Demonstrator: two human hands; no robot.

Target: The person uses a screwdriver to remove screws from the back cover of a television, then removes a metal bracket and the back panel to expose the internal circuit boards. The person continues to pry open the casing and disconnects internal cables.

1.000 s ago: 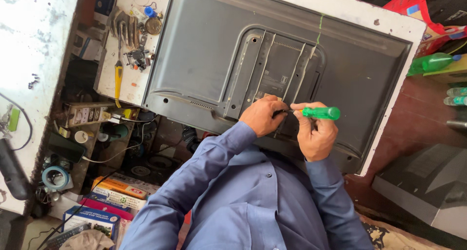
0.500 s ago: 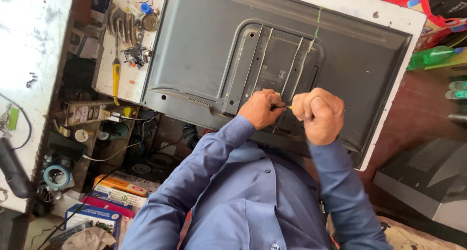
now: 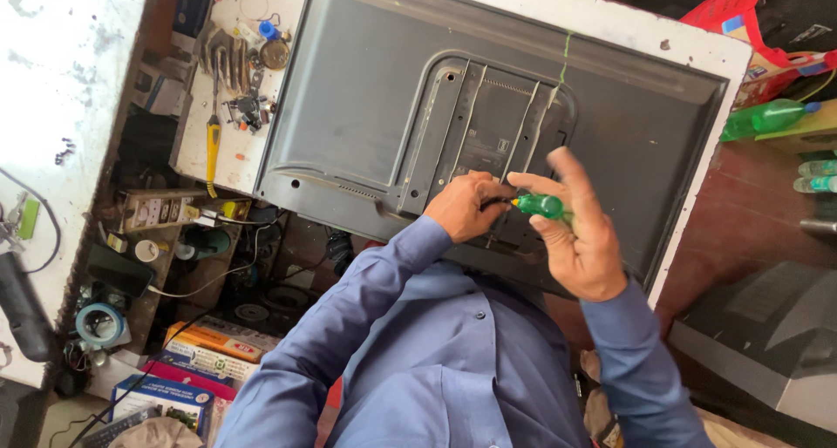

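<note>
A yellow-handled tool (image 3: pixel 212 147) is lying on the white bench (image 3: pixel 196 143) at the left, near a clutter of small parts. Beside it, the TV (image 3: pixel 375 91) is lying face down, its dark grey back panel still fully on, so the unscrewing looks to be in its early part. The left hand (image 3: pixel 466 206) is curling closed around the tip end of the screwdriver (image 3: pixel 536 206) at the panel's lower middle. The right hand (image 3: pixel 580 234) is cradling the green handle loosely, fingers spread wide. A green bottle (image 3: pixel 767 117) is lying far right.
</note>
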